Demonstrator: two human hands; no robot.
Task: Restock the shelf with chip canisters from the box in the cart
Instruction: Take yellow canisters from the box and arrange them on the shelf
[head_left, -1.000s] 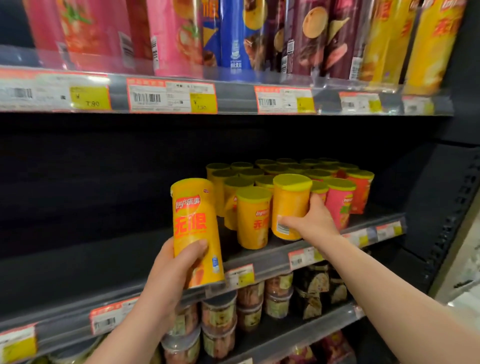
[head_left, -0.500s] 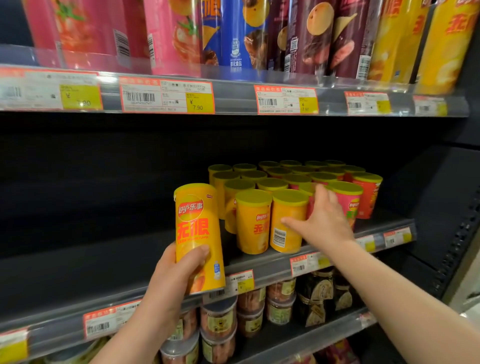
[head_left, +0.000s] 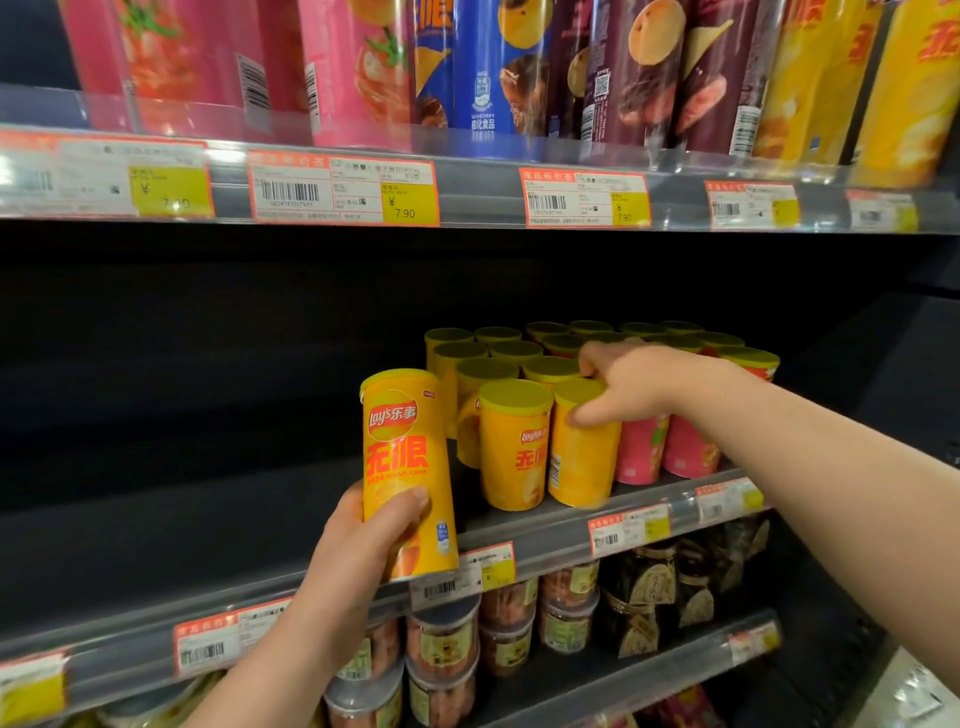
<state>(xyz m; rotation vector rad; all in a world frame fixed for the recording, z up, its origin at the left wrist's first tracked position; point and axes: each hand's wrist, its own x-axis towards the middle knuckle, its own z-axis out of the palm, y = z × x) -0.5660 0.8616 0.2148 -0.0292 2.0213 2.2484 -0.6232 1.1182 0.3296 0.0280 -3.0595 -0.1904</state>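
Note:
My left hand (head_left: 363, 561) grips the lower part of an upright yellow chip canister (head_left: 402, 467), held just in front of the middle shelf (head_left: 208, 525). On that shelf stands a block of several short yellow-lidded canisters (head_left: 514, 447), yellow ones on the left and pink ones (head_left: 641, 449) on the right. My right hand (head_left: 631, 382) lies over the lid of the front yellow canister (head_left: 582, 462), thumb on its front side and fingers curled over the back. Neither the box nor the cart is in view.
The left half of the middle shelf is bare and dark. The upper shelf (head_left: 467, 192) carries tall pink, blue, purple and yellow canisters behind price tags. Clear-lidded snack jars (head_left: 441, 644) and dark packs (head_left: 654, 587) fill the shelf below.
My right hand set its yellow canister down beside the front row, let go briefly, then came up onto the canister's lid. My left hand has kept its canister in about the same place.

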